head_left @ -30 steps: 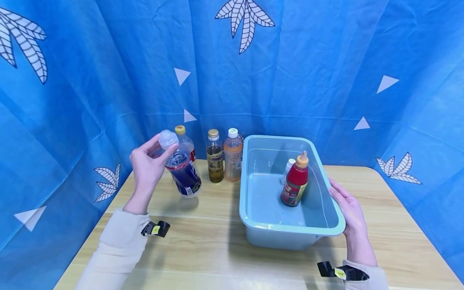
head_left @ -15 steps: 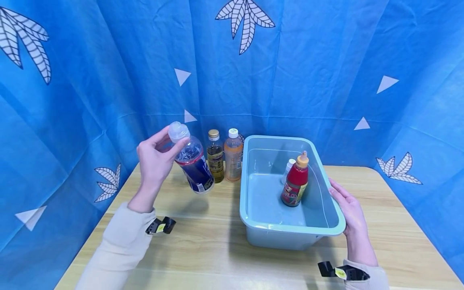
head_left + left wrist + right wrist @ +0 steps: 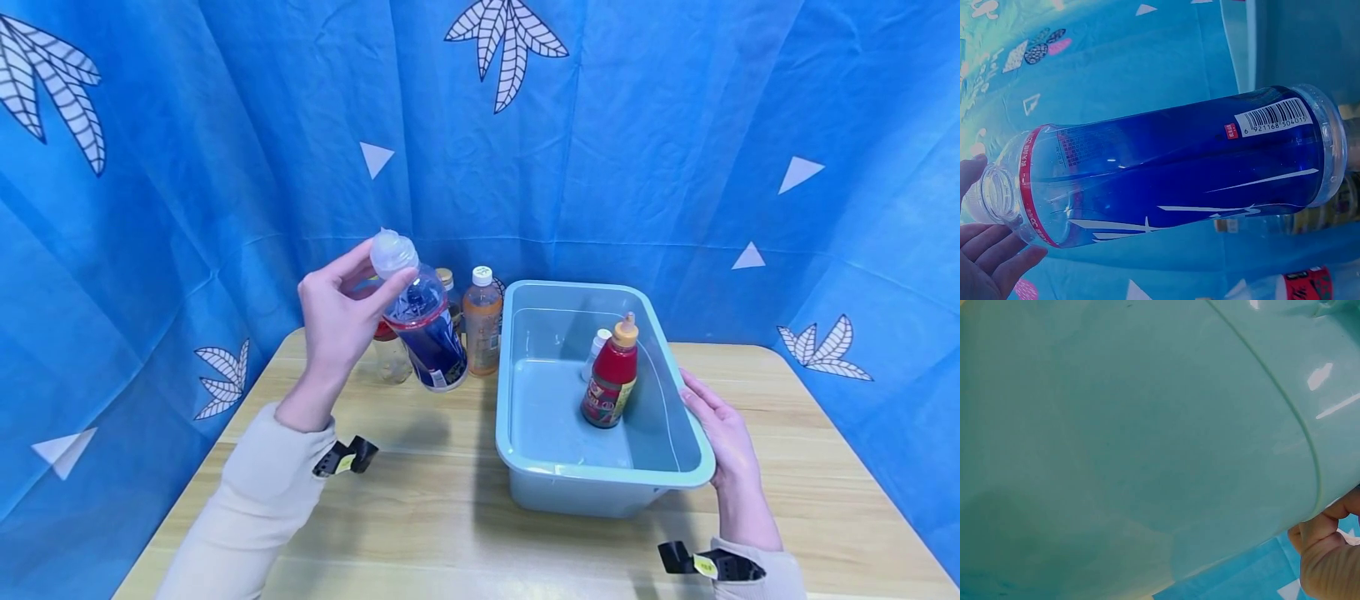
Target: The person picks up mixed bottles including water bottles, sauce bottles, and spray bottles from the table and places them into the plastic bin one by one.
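Observation:
My left hand (image 3: 333, 317) pinches the neck and cap of a clear plastic bottle with a blue label (image 3: 435, 350), held tilted above the table. In the left wrist view this bottle (image 3: 1179, 169) fills the middle, its base pointing right and a red band round its shoulder. My right hand (image 3: 723, 433) grips the right rim of a light blue plastic basin (image 3: 555, 492), thumb over the edge. Inside the basin stand a red sauce bottle with a yellow nozzle (image 3: 617, 367) and a small white-capped bottle (image 3: 597, 346), partly hidden behind it.
Left of the basin stand an orange-tinted bottle with a white cap (image 3: 482, 325) and a gold-capped bottle (image 3: 446, 277), mostly covered by the held one. A clear bottle with a red label (image 3: 393, 360) shows behind my left hand. Blue curtain (image 3: 637, 167) surrounds the wooden table (image 3: 420, 517).
My left hand has carried the blue-labelled bottle right and slightly up, covering the gold-capped bottle and uncovering part of the red-labelled one. The right hand and basin stay put.

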A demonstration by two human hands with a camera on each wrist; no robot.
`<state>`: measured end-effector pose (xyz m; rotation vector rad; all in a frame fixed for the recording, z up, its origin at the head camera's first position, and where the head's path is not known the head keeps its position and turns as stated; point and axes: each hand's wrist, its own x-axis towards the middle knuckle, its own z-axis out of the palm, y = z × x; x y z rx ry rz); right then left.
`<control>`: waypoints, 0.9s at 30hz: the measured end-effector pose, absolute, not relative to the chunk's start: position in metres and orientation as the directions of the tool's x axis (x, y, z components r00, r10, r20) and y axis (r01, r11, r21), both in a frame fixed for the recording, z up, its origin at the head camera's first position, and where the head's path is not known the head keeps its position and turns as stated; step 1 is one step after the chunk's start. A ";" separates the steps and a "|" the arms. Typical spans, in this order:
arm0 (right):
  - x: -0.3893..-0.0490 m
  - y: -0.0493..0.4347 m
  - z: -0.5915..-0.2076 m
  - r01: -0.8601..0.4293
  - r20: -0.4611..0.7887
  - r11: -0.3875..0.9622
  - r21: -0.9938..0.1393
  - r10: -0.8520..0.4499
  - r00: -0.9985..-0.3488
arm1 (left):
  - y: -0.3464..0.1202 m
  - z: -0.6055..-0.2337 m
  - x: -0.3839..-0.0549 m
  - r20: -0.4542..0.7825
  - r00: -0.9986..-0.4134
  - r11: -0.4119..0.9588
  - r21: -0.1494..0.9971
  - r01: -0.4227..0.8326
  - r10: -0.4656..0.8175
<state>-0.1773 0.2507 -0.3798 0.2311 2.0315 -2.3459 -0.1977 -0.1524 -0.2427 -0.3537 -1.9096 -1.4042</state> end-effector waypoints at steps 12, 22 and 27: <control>-0.176 0.251 -0.379 0.120 -0.132 -0.147 -0.982 0.073 -0.989 | -0.126 -0.217 -0.184 0.714 -0.684 0.324 0.690 0.648 -0.153; -0.176 0.251 -0.380 0.103 -0.115 -0.156 -0.982 0.074 -0.991 | -0.107 -0.219 -0.188 0.734 -0.669 0.273 0.672 0.689 -0.118; -0.174 0.249 -0.381 0.073 -0.086 -0.161 -0.984 0.075 -0.994 | -0.097 -0.218 -0.187 0.749 -0.654 0.257 0.657 0.709 -0.108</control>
